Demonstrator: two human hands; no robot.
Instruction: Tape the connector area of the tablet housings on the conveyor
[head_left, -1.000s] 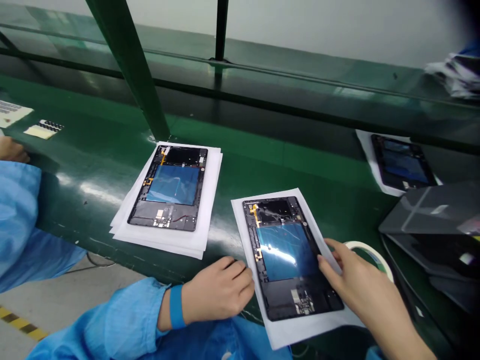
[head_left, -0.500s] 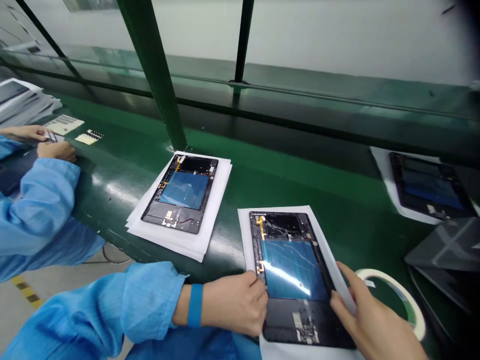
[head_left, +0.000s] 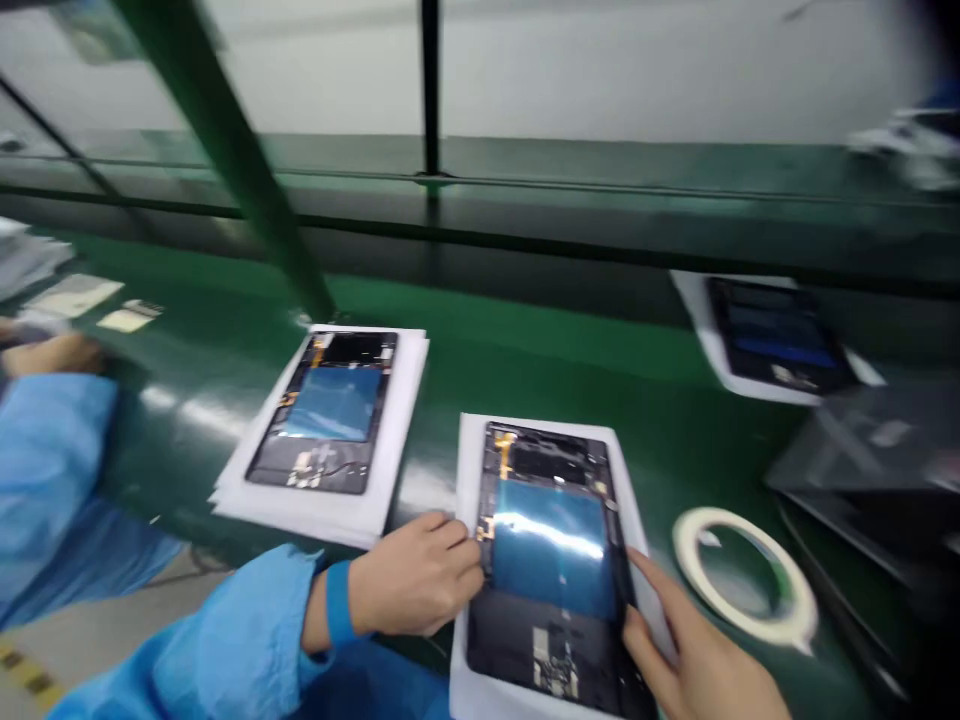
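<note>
An opened tablet (head_left: pixel 547 640) lies on a white foam-like sheet (head_left: pixel 471 470) in front of me, its blue battery cover and circuit parts facing up. My left hand (head_left: pixel 416 575), with a blue band on the wrist, is closed at the left edge of the tablet and sheet; its fingertips are partly hidden. On the other side, my right hand (head_left: pixel 694 645) pinches the tablet's right edge together with the sheet, thumb on top. To the left, a second opened tablet (head_left: pixel 330 400) rests on a stack of white sheets (head_left: pixel 409 390).
A roll of cream tape (head_left: pixel 694 560) lies right of my right hand. Behind it are a dark grey box-like object (head_left: pixel 862 450) and a third tablet (head_left: pixel 780 330). A co-worker's blue sleeve (head_left: pixel 52 430) is at far left. A green post (head_left: pixel 225 150) rises from the green bench (head_left: pixel 495 360).
The view has swung right, so the bench and its objects sit further left in the picture. Both hands keep their hold at the tablet's edges. More of the tape roll shows.
</note>
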